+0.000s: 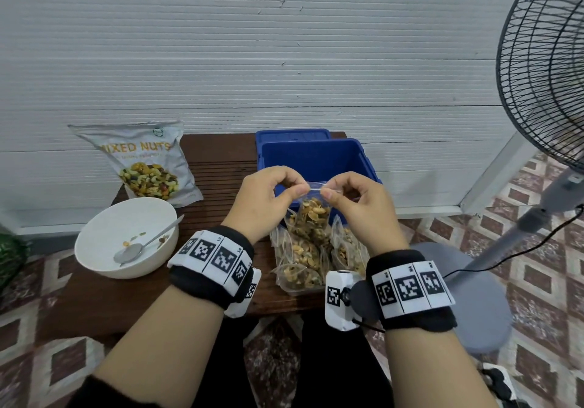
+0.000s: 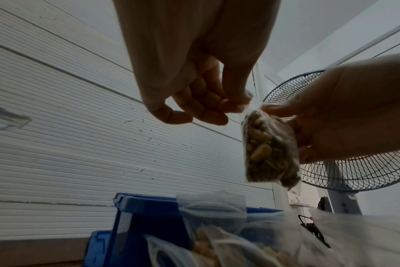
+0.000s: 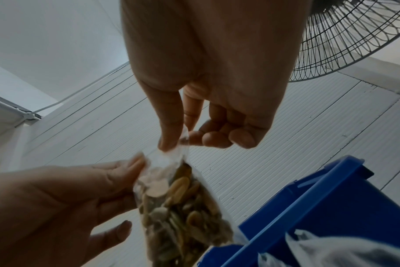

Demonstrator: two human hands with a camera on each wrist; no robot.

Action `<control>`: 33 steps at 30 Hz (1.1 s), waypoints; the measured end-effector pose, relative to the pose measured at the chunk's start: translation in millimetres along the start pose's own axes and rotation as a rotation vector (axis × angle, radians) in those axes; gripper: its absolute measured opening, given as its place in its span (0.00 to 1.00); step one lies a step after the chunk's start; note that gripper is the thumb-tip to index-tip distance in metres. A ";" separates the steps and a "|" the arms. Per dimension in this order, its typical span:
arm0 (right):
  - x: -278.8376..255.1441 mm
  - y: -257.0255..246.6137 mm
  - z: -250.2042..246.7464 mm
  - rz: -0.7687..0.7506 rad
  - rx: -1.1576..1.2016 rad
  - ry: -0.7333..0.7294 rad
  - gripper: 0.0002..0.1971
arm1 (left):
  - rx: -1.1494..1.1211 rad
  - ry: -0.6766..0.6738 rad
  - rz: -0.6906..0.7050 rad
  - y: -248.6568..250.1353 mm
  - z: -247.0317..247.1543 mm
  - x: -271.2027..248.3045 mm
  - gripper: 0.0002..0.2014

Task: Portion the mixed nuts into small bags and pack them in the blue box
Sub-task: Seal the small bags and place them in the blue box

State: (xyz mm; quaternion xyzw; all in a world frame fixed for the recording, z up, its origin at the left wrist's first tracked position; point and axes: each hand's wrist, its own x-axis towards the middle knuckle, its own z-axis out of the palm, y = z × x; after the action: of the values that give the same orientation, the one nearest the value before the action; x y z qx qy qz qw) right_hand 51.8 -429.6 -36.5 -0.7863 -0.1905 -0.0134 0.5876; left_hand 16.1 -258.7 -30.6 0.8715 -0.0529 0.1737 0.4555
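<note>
A small clear bag of nuts (image 1: 313,215) (image 2: 268,150) (image 3: 180,204) hangs by its top strip in front of the open blue box (image 1: 311,158) (image 2: 146,216) (image 3: 320,207). My left hand (image 1: 271,189) (image 2: 217,106) pinches the left end of the strip between thumb and fingers. My right hand (image 1: 354,192) (image 3: 183,140) pinches the right end. Below them, several filled small bags (image 1: 303,259) stand in a clear tray. The big mixed nuts bag (image 1: 145,164) leans against the wall at the left.
A white bowl (image 1: 98,249) with a spoon (image 1: 142,243) and a few leftover nuts sits at the left on the dark wooden table (image 1: 218,161). The blue lid (image 1: 292,134) stands behind the box. A standing fan (image 1: 543,69) is at the right.
</note>
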 end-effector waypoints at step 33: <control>-0.2 -0.4 -14.9 0.027 -0.031 0.026 0.02 | -0.085 -0.088 -0.044 9.9 2.7 -5.4 0.02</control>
State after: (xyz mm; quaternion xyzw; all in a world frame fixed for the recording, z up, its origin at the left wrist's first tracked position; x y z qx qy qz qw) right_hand 54.6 -443.4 -31.6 -0.7974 -0.1721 -0.0184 0.5781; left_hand 9.3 -267.0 -26.2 0.8592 -0.0612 0.1229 0.4928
